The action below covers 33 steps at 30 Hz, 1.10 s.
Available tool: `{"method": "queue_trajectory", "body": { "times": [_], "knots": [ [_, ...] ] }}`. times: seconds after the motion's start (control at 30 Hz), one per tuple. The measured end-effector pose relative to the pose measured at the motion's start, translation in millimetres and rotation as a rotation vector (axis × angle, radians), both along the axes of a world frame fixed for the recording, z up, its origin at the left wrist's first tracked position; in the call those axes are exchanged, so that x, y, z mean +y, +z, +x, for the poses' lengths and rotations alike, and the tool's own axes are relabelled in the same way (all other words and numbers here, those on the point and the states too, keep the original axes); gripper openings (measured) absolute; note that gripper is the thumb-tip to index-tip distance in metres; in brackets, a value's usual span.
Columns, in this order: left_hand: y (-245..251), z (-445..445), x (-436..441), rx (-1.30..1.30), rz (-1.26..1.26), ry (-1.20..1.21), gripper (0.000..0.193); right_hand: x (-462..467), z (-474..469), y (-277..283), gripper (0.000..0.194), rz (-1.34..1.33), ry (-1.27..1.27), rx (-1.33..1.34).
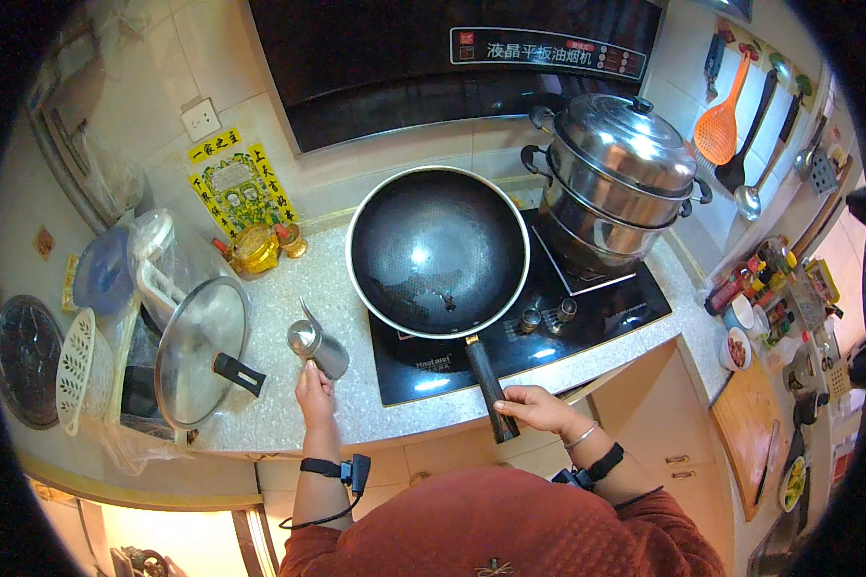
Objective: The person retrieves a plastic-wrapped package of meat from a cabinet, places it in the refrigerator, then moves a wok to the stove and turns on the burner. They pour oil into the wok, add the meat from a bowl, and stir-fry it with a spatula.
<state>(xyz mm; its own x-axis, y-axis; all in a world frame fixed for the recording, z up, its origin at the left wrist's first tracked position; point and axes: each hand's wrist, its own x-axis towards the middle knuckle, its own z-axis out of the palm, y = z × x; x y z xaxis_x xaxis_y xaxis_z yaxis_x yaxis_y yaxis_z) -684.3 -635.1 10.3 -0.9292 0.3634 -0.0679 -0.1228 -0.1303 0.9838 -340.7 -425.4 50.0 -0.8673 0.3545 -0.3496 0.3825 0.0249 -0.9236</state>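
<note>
A black wok with a pale rim (436, 252) sits over the left burner of the black glass gas hob (404, 379). My right hand (534, 410) grips its black handle (485, 382) near the end. A little dark residue and a wet-looking patch show in the lower part of the wok. On the counter to the left of the hob is a stainless steel oil pot with a thin curved spout (326, 350). My left hand (314, 389) is at the near side of this pot, fingers closed on its handle, which the hand mostly hides.
A lidded steel steamer pot (617, 173) stands on the right burner. At the left a glass lid (203, 353) leans upright. Small bowls (736, 349), bottles and a wooden cutting board (750, 433) with a knife occupy the right counter. A range hood (404, 72) hangs behind the hob.
</note>
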Motion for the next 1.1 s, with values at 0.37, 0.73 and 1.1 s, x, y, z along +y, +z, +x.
{"method": "queue_trajectory", "body": {
  "times": [0.37, 0.73, 1.1],
  "knots": [
    [1.5, -1.7, -0.8, -0.011, 0.003, -0.017, 0.043, -5.1, -2.5, 61.8, 0.033, -0.014, -0.134, 0.046],
    [-8.9, -8.4, -1.9, -0.014, -0.003, -0.004, 0.043, -2.9, -17.3, 74.1, 0.032, -0.057, -0.224, 0.152],
    [-9.9, -9.0, -1.8, 0.040, 0.014, -0.021, 0.044, 13.2, -36.8, 135.9, 0.032, -0.438, -0.402, 0.462]
  ]
}}
